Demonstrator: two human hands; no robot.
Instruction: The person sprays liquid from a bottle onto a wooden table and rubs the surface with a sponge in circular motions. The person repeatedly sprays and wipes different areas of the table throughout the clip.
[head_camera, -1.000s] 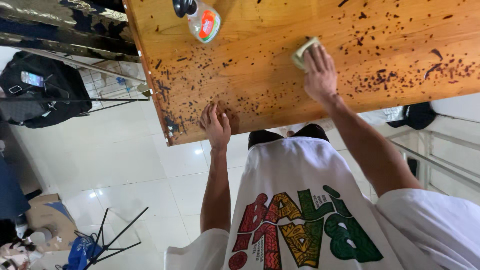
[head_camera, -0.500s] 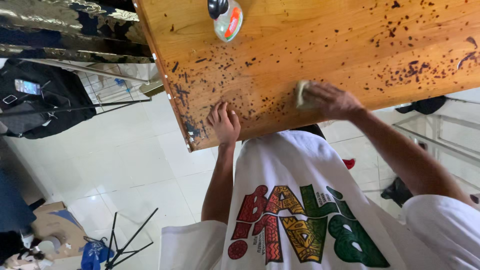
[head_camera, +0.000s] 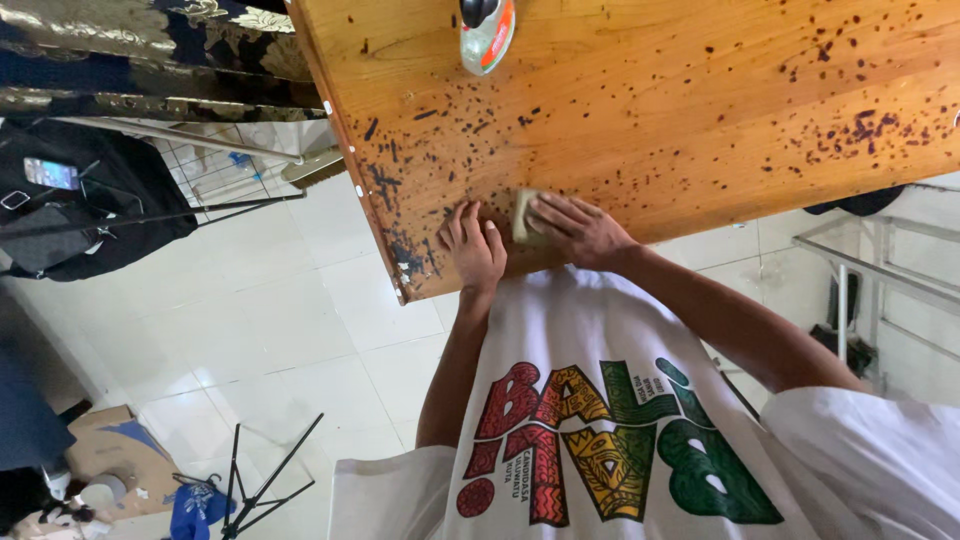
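the right hand presses a small, pale, seemingly folded cloth onto the speckled wooden table; the left hand lies flat, fingers together.

Single head cam, looks steeply down, close over table edge & floor.

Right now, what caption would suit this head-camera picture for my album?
Right hand presses a pale sponge onto a dark-speckled wooden table; left hand rests flat beside it.

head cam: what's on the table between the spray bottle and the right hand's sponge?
Only stained wooden table, dotted with dark specks, between spray bottle and sponge; head view.
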